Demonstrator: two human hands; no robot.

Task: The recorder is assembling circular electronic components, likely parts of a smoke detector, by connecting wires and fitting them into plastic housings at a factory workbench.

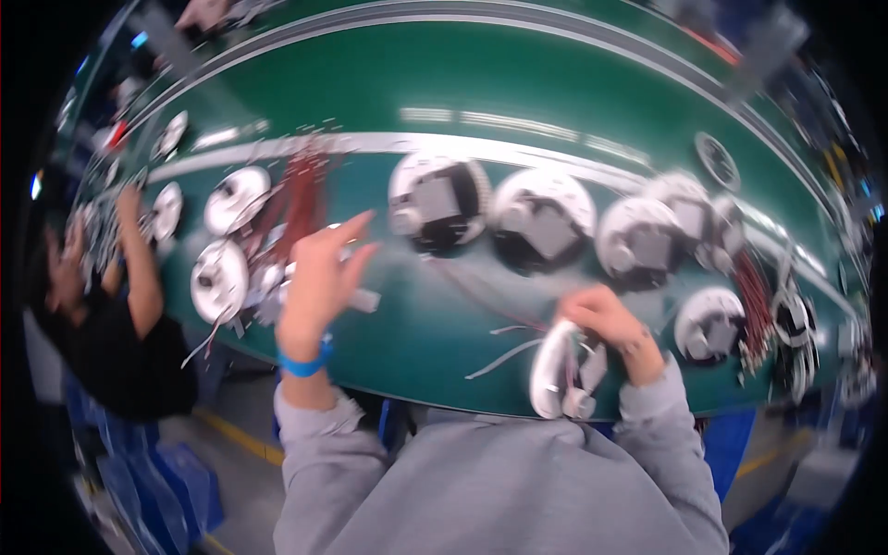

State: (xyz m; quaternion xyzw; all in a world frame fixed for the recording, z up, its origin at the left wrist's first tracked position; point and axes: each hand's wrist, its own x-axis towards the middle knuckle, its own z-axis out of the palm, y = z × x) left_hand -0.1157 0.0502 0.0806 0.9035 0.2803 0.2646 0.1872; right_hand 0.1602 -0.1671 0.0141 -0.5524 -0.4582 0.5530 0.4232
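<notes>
My right hand (606, 324) grips a white round housing (553, 368) tilted on edge at the near rim of the green belt (555, 83); red and white wires trail from it. My left hand (319, 277), with a blue wristband, hovers over a small white part (363, 299) and loose pieces, fingers spread; whether it pinches something small is blurred. A bundle of red wires (298, 199) lies just beyond the left hand.
Three round white housings with dark insides (437, 202) (544, 220) (643, 242) stand in a row mid-belt, and more (709, 324) sit at right. White discs (220, 280) (236, 199) lie at left. Another person's arm (139, 268) reaches in at far left.
</notes>
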